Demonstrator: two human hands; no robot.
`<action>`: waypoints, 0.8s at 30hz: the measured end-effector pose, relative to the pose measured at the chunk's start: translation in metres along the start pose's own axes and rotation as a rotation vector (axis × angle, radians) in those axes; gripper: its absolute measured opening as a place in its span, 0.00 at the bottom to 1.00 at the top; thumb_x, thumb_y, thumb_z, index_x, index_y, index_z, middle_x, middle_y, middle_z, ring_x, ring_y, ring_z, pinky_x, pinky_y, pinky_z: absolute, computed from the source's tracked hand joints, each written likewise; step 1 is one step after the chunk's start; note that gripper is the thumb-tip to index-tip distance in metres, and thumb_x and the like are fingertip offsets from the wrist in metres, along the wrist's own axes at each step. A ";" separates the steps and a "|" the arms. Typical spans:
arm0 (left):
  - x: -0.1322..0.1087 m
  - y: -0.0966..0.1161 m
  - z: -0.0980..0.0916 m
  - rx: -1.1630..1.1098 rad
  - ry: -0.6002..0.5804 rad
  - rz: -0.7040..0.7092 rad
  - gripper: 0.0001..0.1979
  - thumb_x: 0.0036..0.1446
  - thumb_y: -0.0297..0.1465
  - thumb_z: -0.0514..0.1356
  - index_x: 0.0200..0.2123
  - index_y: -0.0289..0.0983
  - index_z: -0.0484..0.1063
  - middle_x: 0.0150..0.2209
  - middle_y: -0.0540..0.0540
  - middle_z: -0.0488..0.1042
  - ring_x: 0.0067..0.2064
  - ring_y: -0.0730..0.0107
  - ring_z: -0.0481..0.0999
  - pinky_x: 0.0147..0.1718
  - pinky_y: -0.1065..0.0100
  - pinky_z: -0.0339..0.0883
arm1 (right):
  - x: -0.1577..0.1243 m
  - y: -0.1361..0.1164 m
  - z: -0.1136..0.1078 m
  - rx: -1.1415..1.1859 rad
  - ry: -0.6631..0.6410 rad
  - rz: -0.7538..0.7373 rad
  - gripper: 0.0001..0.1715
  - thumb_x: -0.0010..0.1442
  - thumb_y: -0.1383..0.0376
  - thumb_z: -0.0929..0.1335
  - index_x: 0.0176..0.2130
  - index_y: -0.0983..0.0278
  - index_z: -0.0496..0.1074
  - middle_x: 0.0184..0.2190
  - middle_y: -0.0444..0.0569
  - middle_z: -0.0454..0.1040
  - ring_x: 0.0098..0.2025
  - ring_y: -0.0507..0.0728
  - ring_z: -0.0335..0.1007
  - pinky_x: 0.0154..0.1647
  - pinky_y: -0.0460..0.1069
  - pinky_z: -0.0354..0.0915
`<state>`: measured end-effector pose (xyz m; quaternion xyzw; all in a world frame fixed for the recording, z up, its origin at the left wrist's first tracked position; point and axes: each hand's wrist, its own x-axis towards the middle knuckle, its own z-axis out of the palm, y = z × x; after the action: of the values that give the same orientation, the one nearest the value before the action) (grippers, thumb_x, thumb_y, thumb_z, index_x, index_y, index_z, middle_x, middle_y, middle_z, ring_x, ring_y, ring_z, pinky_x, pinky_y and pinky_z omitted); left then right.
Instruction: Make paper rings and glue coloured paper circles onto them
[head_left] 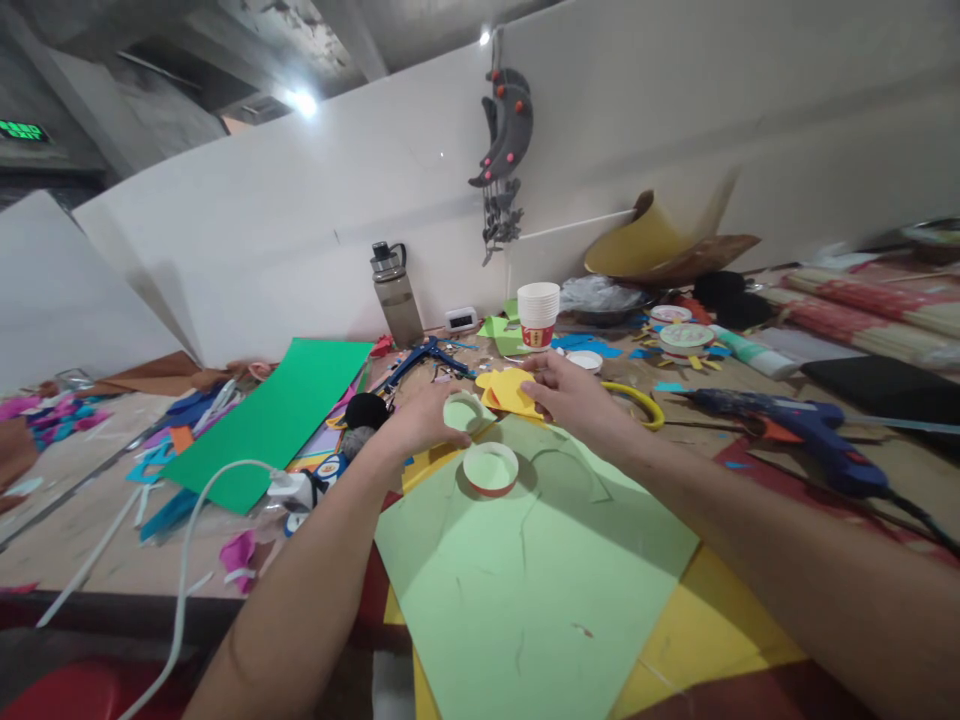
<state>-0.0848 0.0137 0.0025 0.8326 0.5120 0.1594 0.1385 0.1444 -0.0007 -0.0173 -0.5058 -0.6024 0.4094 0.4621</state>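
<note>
My left hand (429, 420) curls its thumb and fingers around the side of a shallow round dish (463, 412) with a pale green inside, which looks like a cut-down paper cup. A second such dish (490, 468), red on its outer side, rests nearer to me on a pale green paper sheet (536, 590). With bent fingers, my right hand (562, 390) pinches the edge of some yellow paper cutouts (508, 390) just right of the first dish. Part of the cutouts is hidden by my fingers.
Behind my hands stand stacked paper cups (538, 315) and a water bottle (397, 300). One blue glue gun (795, 430) lies right, another (424, 360) behind my left hand. Yellow tape (641, 400) is beside my right forearm. A white cable (184, 570) crosses the table's left edge.
</note>
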 end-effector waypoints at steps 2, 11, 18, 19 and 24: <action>-0.001 0.004 -0.001 0.021 -0.015 0.008 0.38 0.35 0.38 0.72 0.53 0.41 0.70 0.53 0.42 0.73 0.55 0.50 0.70 0.55 0.54 0.62 | -0.001 -0.001 0.000 -0.012 -0.008 -0.015 0.13 0.56 0.63 0.66 0.43 0.62 0.66 0.23 0.40 0.68 0.22 0.50 0.61 0.19 0.45 0.57; -0.001 0.023 -0.008 -0.060 0.163 0.014 0.31 0.40 0.37 0.70 0.50 0.38 0.69 0.50 0.42 0.73 0.51 0.56 0.72 0.51 0.58 0.65 | -0.010 -0.007 0.005 0.066 -0.039 -0.197 0.13 0.57 0.60 0.68 0.42 0.61 0.66 0.27 0.42 0.73 0.29 0.53 0.68 0.27 0.47 0.61; -0.004 0.036 -0.009 -0.314 0.206 0.084 0.34 0.41 0.38 0.71 0.52 0.40 0.67 0.52 0.45 0.72 0.53 0.58 0.72 0.52 0.60 0.65 | -0.014 -0.015 0.007 0.153 -0.020 -0.219 0.12 0.57 0.61 0.68 0.42 0.61 0.66 0.30 0.44 0.75 0.32 0.54 0.72 0.30 0.48 0.66; -0.004 0.038 -0.008 -0.342 0.195 0.098 0.33 0.41 0.37 0.71 0.52 0.40 0.66 0.53 0.44 0.72 0.54 0.58 0.72 0.52 0.60 0.65 | -0.015 -0.017 0.007 0.141 -0.014 -0.236 0.12 0.58 0.61 0.67 0.42 0.61 0.66 0.31 0.45 0.76 0.33 0.54 0.73 0.32 0.49 0.67; -0.004 0.044 0.001 -0.399 0.204 0.128 0.33 0.41 0.35 0.72 0.52 0.40 0.66 0.54 0.42 0.71 0.57 0.56 0.69 0.55 0.58 0.62 | -0.018 -0.020 0.007 -0.128 0.058 -0.339 0.11 0.59 0.63 0.67 0.43 0.60 0.70 0.33 0.47 0.77 0.35 0.56 0.73 0.37 0.52 0.67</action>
<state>-0.0504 -0.0094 0.0181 0.7991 0.4278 0.3492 0.2374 0.1336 -0.0215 -0.0021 -0.4369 -0.6906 0.2716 0.5084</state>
